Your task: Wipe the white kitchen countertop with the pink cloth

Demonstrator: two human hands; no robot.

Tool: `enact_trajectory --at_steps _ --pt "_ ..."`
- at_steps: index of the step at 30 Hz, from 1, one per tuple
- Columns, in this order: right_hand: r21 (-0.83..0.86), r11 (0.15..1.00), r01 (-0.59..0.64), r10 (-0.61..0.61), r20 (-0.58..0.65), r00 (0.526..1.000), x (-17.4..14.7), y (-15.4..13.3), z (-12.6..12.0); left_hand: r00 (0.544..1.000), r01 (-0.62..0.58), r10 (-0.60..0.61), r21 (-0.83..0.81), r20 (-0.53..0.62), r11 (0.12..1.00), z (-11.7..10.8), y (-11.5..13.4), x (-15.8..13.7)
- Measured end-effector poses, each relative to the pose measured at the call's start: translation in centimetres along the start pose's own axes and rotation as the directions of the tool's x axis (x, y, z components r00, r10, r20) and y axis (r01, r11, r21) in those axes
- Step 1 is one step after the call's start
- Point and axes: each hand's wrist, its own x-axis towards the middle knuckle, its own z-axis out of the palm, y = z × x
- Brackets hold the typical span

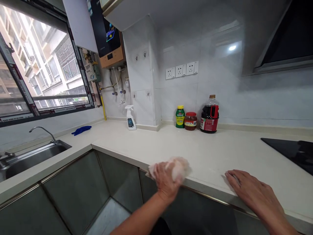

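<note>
My left hand is closed round a pale, crumpled cloth at the front edge of the white countertop. Motion smears both the cloth and the fingers. Palm down on the counter at the right lies my right hand, its fingers stretched out and nothing in them. Behind the hands, against the wall, stand a green bottle with a yellow cap, a red-lidded jar and a large dark sauce bottle.
A white spray bottle stands by the wall pillar. On the left are a blue cloth and a steel sink with a curved faucet. A black cooktop sits at the right. Cabinets run below the counter.
</note>
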Motion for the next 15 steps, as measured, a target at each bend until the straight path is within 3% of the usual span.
enact_trajectory --at_steps 3,6,10,15 --pt "-0.006 1.000 0.026 -0.026 0.005 1.000 0.0 -0.1 -0.3 0.990 -0.117 0.123 -0.094 0.062 0.989 2.5 6.2 -1.3" --pt "-0.004 0.999 0.042 -0.042 0.022 0.999 0.0 0.3 -0.4 0.973 -0.206 0.221 -0.185 0.062 0.961 3.9 9.1 -1.6" --pt "-0.036 0.998 0.059 -0.057 0.049 0.997 -0.2 0.7 -0.5 0.949 -0.282 0.305 -0.215 0.082 0.935 3.5 8.2 -0.9" --pt "-0.018 0.999 0.049 -0.049 0.022 0.999 -0.9 1.3 -0.1 0.950 -0.275 0.297 -0.188 0.098 0.943 0.9 2.9 0.1"
